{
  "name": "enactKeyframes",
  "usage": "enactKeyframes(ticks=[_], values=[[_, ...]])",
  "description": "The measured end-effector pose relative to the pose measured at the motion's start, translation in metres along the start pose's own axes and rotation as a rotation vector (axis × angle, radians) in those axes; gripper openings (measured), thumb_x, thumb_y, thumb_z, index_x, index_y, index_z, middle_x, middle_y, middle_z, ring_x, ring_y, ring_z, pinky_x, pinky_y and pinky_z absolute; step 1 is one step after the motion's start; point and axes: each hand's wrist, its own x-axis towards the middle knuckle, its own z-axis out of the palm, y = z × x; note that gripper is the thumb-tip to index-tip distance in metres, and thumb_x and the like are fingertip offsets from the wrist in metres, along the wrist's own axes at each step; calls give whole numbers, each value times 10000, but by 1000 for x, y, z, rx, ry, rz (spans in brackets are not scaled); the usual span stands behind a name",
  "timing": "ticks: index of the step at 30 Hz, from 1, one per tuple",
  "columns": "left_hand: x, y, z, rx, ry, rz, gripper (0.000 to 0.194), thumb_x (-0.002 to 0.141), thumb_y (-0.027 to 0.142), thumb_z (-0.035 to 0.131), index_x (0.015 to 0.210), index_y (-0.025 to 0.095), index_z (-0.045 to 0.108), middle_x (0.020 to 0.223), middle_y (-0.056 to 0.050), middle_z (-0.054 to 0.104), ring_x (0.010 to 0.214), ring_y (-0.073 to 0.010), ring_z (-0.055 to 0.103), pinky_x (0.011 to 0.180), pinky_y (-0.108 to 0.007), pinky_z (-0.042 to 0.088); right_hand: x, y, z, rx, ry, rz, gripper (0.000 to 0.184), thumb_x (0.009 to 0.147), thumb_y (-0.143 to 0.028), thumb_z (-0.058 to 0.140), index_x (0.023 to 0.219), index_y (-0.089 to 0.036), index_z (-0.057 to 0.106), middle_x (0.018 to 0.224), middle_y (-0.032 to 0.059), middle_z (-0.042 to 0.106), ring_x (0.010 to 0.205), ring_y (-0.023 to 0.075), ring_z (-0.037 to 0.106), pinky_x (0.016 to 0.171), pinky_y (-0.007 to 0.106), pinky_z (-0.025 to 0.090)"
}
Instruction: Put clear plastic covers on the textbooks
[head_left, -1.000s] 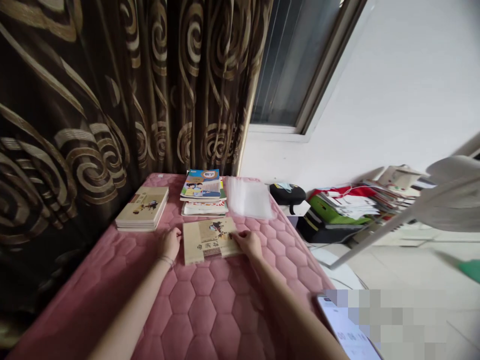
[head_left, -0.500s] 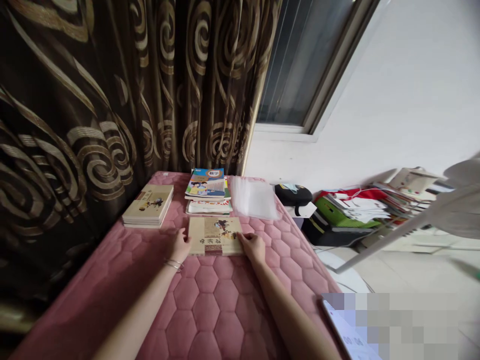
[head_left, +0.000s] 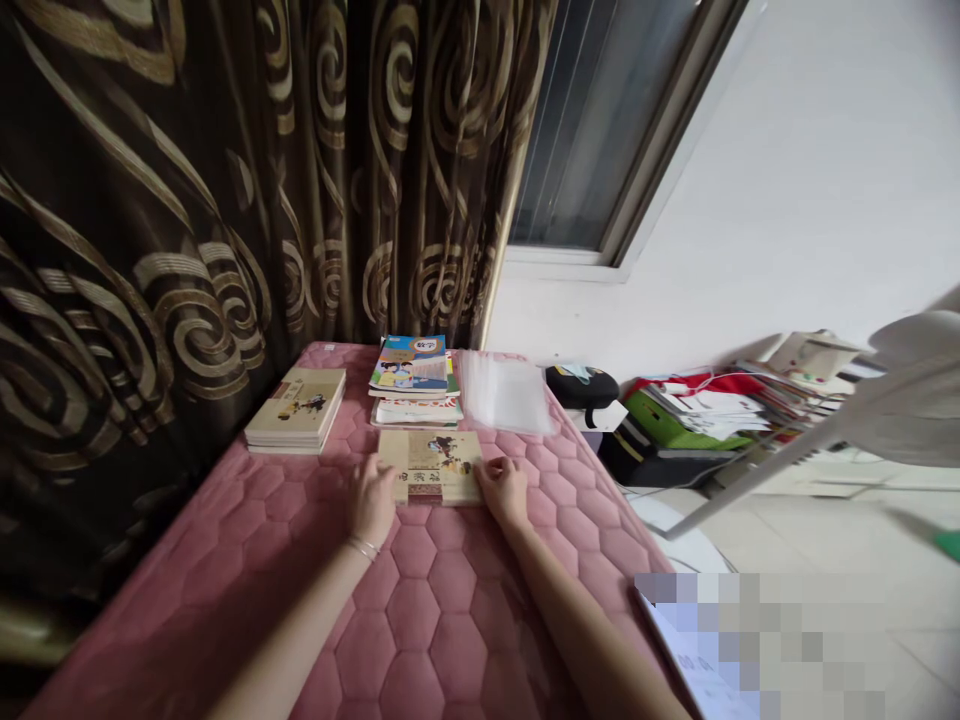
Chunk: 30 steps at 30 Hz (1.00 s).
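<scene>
A beige picture-covered book (head_left: 431, 468) lies flat on the pink quilted mattress, between my two hands. My left hand (head_left: 373, 500) grips its left edge with curled fingers, a thin bracelet round the wrist. At the opposite edge, my right hand (head_left: 504, 492) pinches the book between thumb and fingers. Both hands hide parts of its short sides. Farther left lies a stack of matching beige books (head_left: 296, 410). Just behind the held book is a pile topped by a blue textbook (head_left: 411, 366), and right of that pile lie clear plastic sleeves (head_left: 510, 393).
A patterned dark curtain (head_left: 390, 180) hangs along the mattress's far left side. Beyond its right edge stand a black case (head_left: 581, 388), a green bag (head_left: 667, 425) and piled papers. A white fan-like stand (head_left: 757, 475) leans in from the right. A lit screen (head_left: 686, 650) is at bottom right.
My left hand has shifted right and covers more of the book's left edge. My right hand stays at the right edge. The view has turned slightly.
</scene>
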Motion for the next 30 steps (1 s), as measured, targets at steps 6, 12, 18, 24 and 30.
enactKeyframes(ticks=[6, 12, 18, 24, 30], values=[[-20, 28, 1, 79, -80, 227, 180, 816, 257, 612, 971, 312, 686, 1026, -24, 621, 1014, -233, 482, 832, -390, 355, -46, -22, -3, -153, -58, -254, 126, 776, -321, 608, 825, -280, 717, 1201, 59, 549, 1125, 282, 421, 921, 424, 321], [-19, 32, 6, 83, -63, 172, 179, 808, 226, 617, 935, 323, 699, 1011, -19, 617, 986, -226, 488, 844, -393, 341, -63, -39, 4, -219, -118, -338, 116, 736, -338, 702, 837, -281, 700, 1216, 39, 567, 1160, 279, 400, 947, 433, 276], [-18, 8, -6, 70, -98, 26, 141, 799, 268, 639, 896, 334, 718, 1066, -29, 615, 1028, -236, 495, 837, -384, 330, -48, -19, -14, -273, -135, -258, 116, 769, -364, 662, 832, -276, 702, 1269, 40, 537, 1179, 291, 386, 923, 439, 298], [-20, -30, -18, 85, -76, -76, 163, 805, 262, 639, 943, 314, 708, 1012, -17, 671, 1006, -226, 540, 825, -357, 335, -36, 12, -37, -263, -178, -209, 164, 835, -332, 558, 899, -264, 693, 1127, 47, 639, 1113, 250, 479, 920, 415, 298], [-18, -33, -14, -2, -101, -102, 181, 805, 189, 636, 941, 288, 702, 994, -1, 712, 991, -196, 596, 822, -312, 364, -35, 16, -35, -185, -168, -245, 142, 803, -289, 589, 880, -234, 694, 1047, 53, 676, 1096, 222, 541, 932, 373, 305]])
